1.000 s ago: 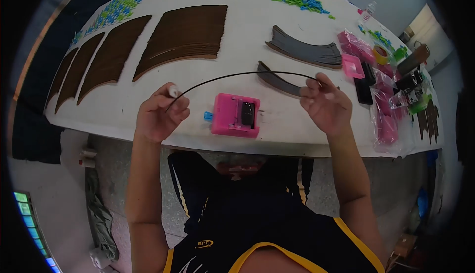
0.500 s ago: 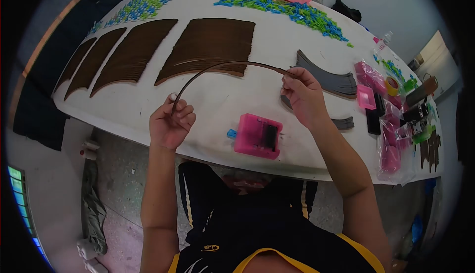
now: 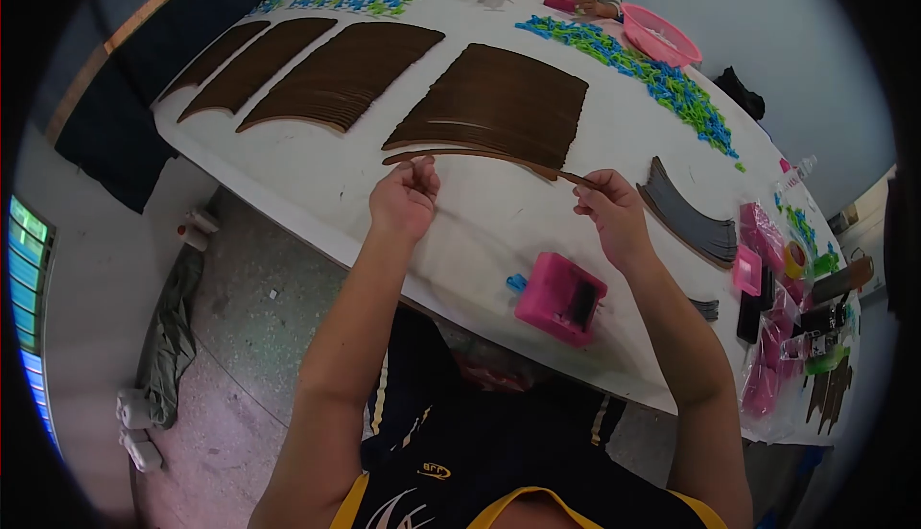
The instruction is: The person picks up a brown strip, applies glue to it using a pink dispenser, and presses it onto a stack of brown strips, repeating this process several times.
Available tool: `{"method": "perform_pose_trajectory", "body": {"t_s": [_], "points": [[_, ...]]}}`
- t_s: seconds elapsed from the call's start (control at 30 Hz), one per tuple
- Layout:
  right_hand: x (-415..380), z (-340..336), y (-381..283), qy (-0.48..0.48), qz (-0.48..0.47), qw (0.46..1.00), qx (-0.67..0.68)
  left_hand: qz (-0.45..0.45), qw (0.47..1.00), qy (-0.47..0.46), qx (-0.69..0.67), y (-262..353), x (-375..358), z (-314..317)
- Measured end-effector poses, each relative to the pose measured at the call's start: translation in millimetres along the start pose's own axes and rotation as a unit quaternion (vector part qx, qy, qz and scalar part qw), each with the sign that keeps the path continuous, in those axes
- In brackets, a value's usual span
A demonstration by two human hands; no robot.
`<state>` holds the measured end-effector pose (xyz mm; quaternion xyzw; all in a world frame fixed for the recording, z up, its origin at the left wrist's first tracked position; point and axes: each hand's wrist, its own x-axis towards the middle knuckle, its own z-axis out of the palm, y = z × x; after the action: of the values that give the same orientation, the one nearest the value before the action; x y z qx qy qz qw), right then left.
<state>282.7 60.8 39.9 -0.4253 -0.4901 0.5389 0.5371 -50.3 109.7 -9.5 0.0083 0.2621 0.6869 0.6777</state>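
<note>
My right hand (image 3: 614,214) pinches right end of thin, curved, dark brown strip (image 3: 480,154), along near edge of broad, dark brown sheet of side-by-side strips (image 3: 489,97). Left hand (image 3: 404,201) at strip's other end; cannot tell if gripping. Step seems setting strip against sheet; next move calls for matching curves.

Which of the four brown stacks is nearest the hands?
The rightmost brown stack: its near edge lies just beyond the left hand and right hand. The other three brown stacks sit farther left.
</note>
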Motion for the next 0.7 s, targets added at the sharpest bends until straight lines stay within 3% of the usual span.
{"method": "perform_pose_trajectory", "body": {"t_s": [0.17,0.33,0.47,0.53,0.57,0.63,0.67,0.7], "points": [[11,10,4,-0.004,0.028,0.996,-0.084,-0.047,0.993,0.017,0.111,-3,12,15],[24,20,4,0.018,0.08,0.975,-0.207,-0.122,0.975,-0.048,0.182,-1,22,14],[36,14,24,0.01,0.077,0.964,-0.253,-0.139,0.957,-0.066,0.248,3,11,17],[41,10,33,0.013,0.039,0.935,-0.352,-0.132,0.913,-0.081,0.378,5,-3,23],[41,10,34,0.012,0.039,0.935,-0.351,-0.132,0.913,-0.08,0.378,6,-11,27],[38,15,30,0.011,-0.018,0.885,-0.464,-0.072,0.762,-0.123,0.632,7,-31,36],[39,14,32,0.014,-0.017,0.885,-0.464,-0.074,0.761,-0.124,0.633,4,-33,29],[40,13,36,0.006,-0.03,0.875,-0.484,0.097,0.641,-0.162,0.744,0,-33,18]]}}
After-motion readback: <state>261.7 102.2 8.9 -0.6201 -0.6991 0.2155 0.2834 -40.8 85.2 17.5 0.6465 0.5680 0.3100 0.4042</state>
